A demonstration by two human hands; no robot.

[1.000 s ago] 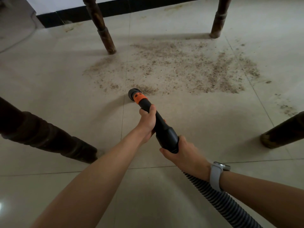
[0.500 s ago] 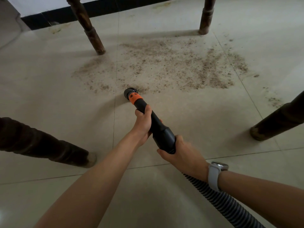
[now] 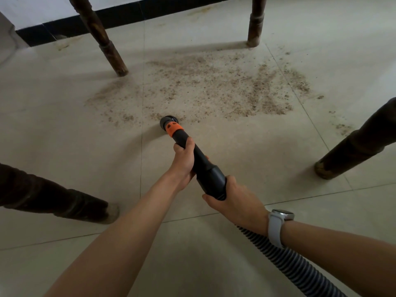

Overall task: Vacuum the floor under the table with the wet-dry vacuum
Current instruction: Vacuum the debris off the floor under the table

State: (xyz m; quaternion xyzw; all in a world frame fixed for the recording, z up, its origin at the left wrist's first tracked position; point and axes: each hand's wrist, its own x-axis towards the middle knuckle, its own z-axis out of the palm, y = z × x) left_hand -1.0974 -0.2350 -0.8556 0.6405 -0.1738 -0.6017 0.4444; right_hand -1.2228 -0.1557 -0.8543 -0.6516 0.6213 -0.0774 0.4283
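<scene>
On the tiled floor (image 3: 64,133), among four dark wooden table legs, a black vacuum wand (image 3: 198,161) slants forward and down, held by both hands. The left hand (image 3: 183,160) grips the narrow part of the wand just behind an orange collar (image 3: 174,129), its fingers curled round the tube with the thumb on top. The right hand (image 3: 235,201) grips the thick rear end of the wand, where a ribbed grey hose (image 3: 285,262) joins it and runs back toward the lower right corner; a pale watch (image 3: 279,224) sits on that wrist. The round black nozzle (image 3: 168,121) is at the near edge of a wide patch of brown dirt (image 3: 214,88), either touching the floor or just above it; which cannot be told. The dirt spreads away from the nozzle toward the two far legs, thickest on the right and thinning to a faint smear on the left. The far left leg (image 3: 107,48) leans and stands just beside the smear; the far right leg (image 3: 256,24) stands at the patch's far edge. The near left leg (image 3: 53,198) and the near right leg (image 3: 355,146) flank the arms, well apart from the wand. A few loose specks lie by the near right leg. Along the far wall runs a black skirting (image 3: 120,18) under white paint.
</scene>
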